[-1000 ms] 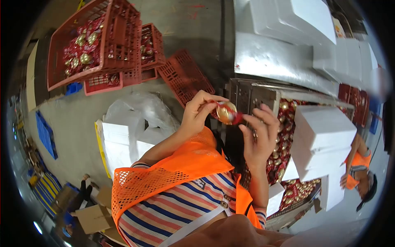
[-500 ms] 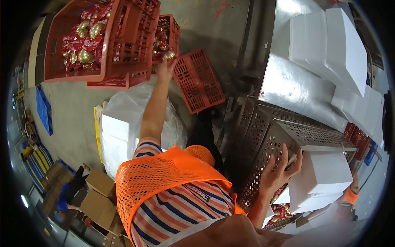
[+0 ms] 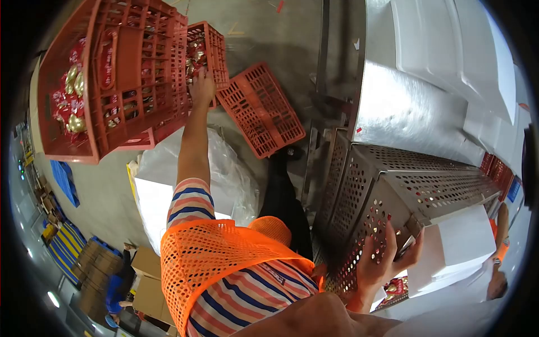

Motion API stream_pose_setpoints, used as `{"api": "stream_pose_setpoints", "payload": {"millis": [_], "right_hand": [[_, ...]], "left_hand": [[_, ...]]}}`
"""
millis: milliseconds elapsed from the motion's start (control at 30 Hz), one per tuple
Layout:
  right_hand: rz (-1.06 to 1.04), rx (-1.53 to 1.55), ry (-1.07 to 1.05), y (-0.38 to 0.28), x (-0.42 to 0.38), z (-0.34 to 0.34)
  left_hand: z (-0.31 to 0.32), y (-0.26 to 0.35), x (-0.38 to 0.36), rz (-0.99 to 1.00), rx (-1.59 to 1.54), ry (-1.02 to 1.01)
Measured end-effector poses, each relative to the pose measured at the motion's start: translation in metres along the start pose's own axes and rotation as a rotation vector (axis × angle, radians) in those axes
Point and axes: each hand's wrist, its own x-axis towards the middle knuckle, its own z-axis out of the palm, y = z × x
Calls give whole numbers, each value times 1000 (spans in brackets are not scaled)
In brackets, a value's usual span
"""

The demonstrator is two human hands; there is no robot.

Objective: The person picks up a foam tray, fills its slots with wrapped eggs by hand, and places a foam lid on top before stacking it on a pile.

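Note:
My left hand (image 3: 202, 90) reaches out at the near edge of a small red plastic crate (image 3: 216, 48), its fingers extended over gold-and-red wrapped packets (image 3: 195, 53). The fingertips are partly lost among the packets, and nothing shows in the grasp. My right hand (image 3: 384, 261) is raised beside a perforated metal bin (image 3: 373, 208) with its fingers apart. A small shiny piece (image 3: 405, 247) shows between those fingers; it looks like part of the bin's corner, though I cannot make out its kind.
A large red crate (image 3: 137, 62) with similar packets stands at left. An overturned-looking red crate (image 3: 261, 109) lies on the floor near my shoe. White foam boxes (image 3: 452, 241) sit right of the bin, others on a metal table (image 3: 410, 106). A person in blue (image 3: 115, 289) works at lower left.
My view has shifted, and my left hand is now lower over the small crate's contents. The gold item seen at its fingertips before no longer shows there. My right hand stays beside the bin.

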Motion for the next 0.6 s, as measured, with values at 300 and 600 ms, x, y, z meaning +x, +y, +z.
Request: {"api": "stream_pose_setpoints", "payload": {"millis": [300, 600], "right_hand": [[19, 132, -18, 6, 3, -6], [-63, 530, -51, 31, -23, -35]], "left_hand": [[91, -101, -1, 335, -536, 225], [-129, 123, -142, 379, -1116, 322]]}}
